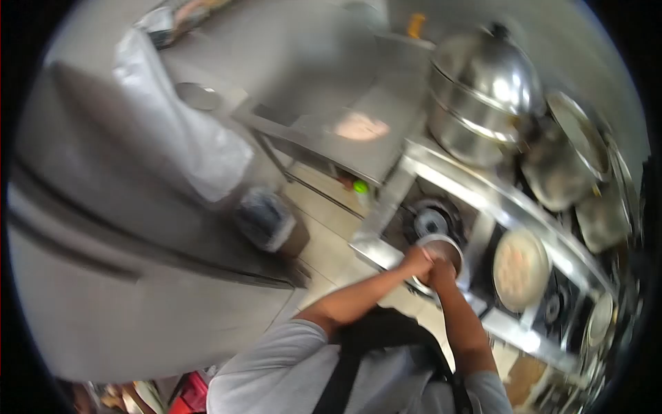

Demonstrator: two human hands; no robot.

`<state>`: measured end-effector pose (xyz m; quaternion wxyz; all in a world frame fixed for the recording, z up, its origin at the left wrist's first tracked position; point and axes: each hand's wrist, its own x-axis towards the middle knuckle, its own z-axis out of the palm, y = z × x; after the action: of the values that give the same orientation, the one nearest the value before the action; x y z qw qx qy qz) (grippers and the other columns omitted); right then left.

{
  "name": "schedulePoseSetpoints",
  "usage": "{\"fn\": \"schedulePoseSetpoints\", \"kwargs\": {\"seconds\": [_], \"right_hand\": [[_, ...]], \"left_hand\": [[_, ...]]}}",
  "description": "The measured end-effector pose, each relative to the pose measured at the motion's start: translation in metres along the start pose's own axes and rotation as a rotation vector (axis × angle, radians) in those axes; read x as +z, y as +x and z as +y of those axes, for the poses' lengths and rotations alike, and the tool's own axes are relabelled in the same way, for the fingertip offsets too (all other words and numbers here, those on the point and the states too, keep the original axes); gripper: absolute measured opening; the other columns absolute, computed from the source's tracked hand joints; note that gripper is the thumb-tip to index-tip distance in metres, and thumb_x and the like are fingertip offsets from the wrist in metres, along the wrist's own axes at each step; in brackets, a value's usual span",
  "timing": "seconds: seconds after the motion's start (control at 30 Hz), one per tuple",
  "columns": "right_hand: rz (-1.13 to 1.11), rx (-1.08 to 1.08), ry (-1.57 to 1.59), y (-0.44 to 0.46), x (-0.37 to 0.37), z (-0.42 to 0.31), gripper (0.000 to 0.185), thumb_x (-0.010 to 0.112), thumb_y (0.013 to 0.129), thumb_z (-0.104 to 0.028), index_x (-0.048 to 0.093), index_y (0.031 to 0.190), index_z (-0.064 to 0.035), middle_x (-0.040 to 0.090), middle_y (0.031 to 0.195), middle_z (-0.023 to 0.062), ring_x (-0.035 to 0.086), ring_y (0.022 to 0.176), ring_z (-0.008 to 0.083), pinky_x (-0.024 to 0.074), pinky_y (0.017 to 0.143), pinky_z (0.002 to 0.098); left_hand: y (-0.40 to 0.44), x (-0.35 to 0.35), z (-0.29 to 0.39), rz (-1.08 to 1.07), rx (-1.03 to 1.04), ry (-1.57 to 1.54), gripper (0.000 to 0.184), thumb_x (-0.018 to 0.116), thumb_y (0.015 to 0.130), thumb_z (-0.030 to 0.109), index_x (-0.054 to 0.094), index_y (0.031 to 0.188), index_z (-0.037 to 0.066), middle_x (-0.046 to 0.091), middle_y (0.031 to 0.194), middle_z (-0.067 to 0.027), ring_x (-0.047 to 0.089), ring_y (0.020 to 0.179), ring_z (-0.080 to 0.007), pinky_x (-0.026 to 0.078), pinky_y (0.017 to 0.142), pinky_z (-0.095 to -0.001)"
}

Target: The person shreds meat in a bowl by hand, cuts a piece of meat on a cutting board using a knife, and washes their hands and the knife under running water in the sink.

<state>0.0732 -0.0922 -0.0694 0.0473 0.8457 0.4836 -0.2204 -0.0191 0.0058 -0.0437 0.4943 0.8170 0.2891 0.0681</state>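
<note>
My left hand (416,263) and my right hand (442,270) are close together, touching or nearly so, over a round metal pot (452,244) at the front edge of the stove. Both look closed, but blur hides the fingers and anything between them. Part of the pot lies under my hands, and its inside looks brownish. Just beyond it is a gas burner (432,221). To the right, a wide pale pan (521,270) sits on the stove with light pinkish pieces inside.
A large lidded steamer pot (483,90) stands behind the stove (486,231), beside several big metal pots (558,162). A steel table (386,90) holds something pale pink (361,127). A lined bin (276,228) and a grey refrigerator-like cabinet (138,297) are on the left.
</note>
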Motion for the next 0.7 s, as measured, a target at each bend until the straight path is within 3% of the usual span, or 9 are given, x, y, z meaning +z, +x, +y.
{"fn": "schedulePoseSetpoints", "kwargs": {"seconds": [0.03, 0.17, 0.33, 0.4, 0.5, 0.57, 0.6, 0.63, 0.7], "right_hand": [[0.230, -0.130, -0.165, 0.014, 0.040, 0.017, 0.045, 0.065, 0.072, -0.037, 0.062, 0.105, -0.0077, 0.060, 0.110, 0.0146, 0.062, 0.097, 0.0278, 0.0506, 0.081, 0.0381], [0.152, 0.065, -0.111, 0.016, 0.040, 0.019, 0.047, 0.064, 0.074, -0.037, 0.059, 0.110, -0.0075, 0.059, 0.114, 0.0140, 0.061, 0.101, 0.0266, 0.0502, 0.083, 0.0380], [-0.011, 0.056, -0.143, -0.008, -0.012, 0.006, 0.034, 0.059, 0.080, -0.028, 0.058, 0.105, -0.0054, 0.064, 0.101, 0.0142, 0.062, 0.096, 0.0289, 0.0496, 0.084, 0.0384], [0.093, 0.026, 0.002, -0.010, -0.013, 0.013, 0.024, 0.057, 0.080, -0.025, 0.064, 0.084, -0.0021, 0.066, 0.088, 0.0179, 0.064, 0.087, 0.0325, 0.0510, 0.078, 0.0403], [0.216, -0.069, 0.130, -0.005, -0.013, 0.032, 0.025, 0.054, 0.082, -0.024, 0.064, 0.085, -0.0008, 0.066, 0.084, 0.0196, 0.064, 0.080, 0.0369, 0.0510, 0.071, 0.0435], [0.209, -0.160, 0.356, 0.000, -0.015, 0.041, 0.025, 0.055, 0.083, -0.024, 0.063, 0.082, -0.0005, 0.065, 0.080, 0.0177, 0.063, 0.076, 0.0347, 0.0508, 0.069, 0.0425], [0.212, -0.224, 0.599, -0.001, -0.021, 0.043, 0.026, 0.055, 0.083, -0.025, 0.062, 0.080, -0.0001, 0.065, 0.076, 0.0157, 0.062, 0.072, 0.0325, 0.0505, 0.068, 0.0416], [0.221, -0.267, 0.850, -0.008, -0.023, 0.046, 0.027, 0.056, 0.084, -0.025, 0.061, 0.077, 0.0003, 0.064, 0.072, 0.0137, 0.062, 0.068, 0.0303, 0.0502, 0.066, 0.0407], [0.294, -0.231, 0.899, -0.005, -0.024, 0.048, 0.028, 0.054, 0.086, -0.026, 0.061, 0.081, 0.0002, 0.063, 0.078, 0.0117, 0.060, 0.074, 0.0244, 0.0479, 0.079, 0.0370]], "left_hand": [[-0.018, -0.022, 0.031, 0.026, 0.063, -0.051, 0.015, 0.063, 0.066, 0.018, 0.069, 0.070, 0.004, 0.064, 0.068, -0.0172, 0.065, 0.066, -0.0302, 0.051, 0.062, -0.0379], [-0.001, 0.008, -0.004, 0.059, 0.143, 0.026, 0.017, 0.062, 0.072, 0.021, 0.066, 0.077, 0.006, 0.064, 0.076, -0.0173, 0.063, 0.077, -0.0331, 0.048, 0.067, -0.0422], [0.036, 0.065, -0.066, 0.023, -0.038, -0.030, 0.029, 0.054, 0.079, 0.026, 0.066, 0.086, 0.001, 0.064, 0.088, -0.0222, 0.062, 0.085, -0.0356, 0.049, 0.072, -0.0415], [0.030, 0.051, -0.050, -0.046, -0.046, -0.021, 0.026, 0.055, 0.079, 0.025, 0.064, 0.086, 0.002, 0.063, 0.089, -0.0200, 0.062, 0.084, -0.0329, 0.048, 0.071, -0.0397], [0.001, 0.024, -0.013, -0.043, 0.122, -0.177, 0.020, 0.061, 0.075, 0.015, 0.062, 0.089, 0.000, 0.065, 0.085, -0.0179, 0.062, 0.075, -0.0301, 0.048, 0.067, -0.0393], [-0.003, 0.025, -0.008, -0.248, 0.165, -0.076, 0.021, 0.066, 0.070, 0.005, 0.058, 0.089, 0.004, 0.064, 0.079, -0.0130, 0.062, 0.071, -0.0250, 0.049, 0.060, -0.0382], [-0.004, 0.040, -0.012, -0.286, 0.005, -0.560, 0.026, 0.072, 0.065, 0.006, 0.057, 0.086, 0.007, 0.062, 0.074, -0.0087, 0.062, 0.070, -0.0207, 0.049, 0.054, -0.0370], [0.011, 0.058, -0.034, -0.384, 0.050, -0.492, 0.014, 0.063, 0.075, 0.017, 0.056, 0.085, 0.011, 0.059, 0.071, -0.0068, 0.059, 0.064, -0.0188, 0.047, 0.047, -0.0351], [0.061, 0.120, -0.084, -0.435, -0.548, -1.828, 0.015, 0.057, 0.076, 0.007, 0.054, 0.091, 0.005, 0.054, 0.070, -0.0039, 0.051, 0.055, -0.0130, 0.043, 0.044, -0.0294]]}}
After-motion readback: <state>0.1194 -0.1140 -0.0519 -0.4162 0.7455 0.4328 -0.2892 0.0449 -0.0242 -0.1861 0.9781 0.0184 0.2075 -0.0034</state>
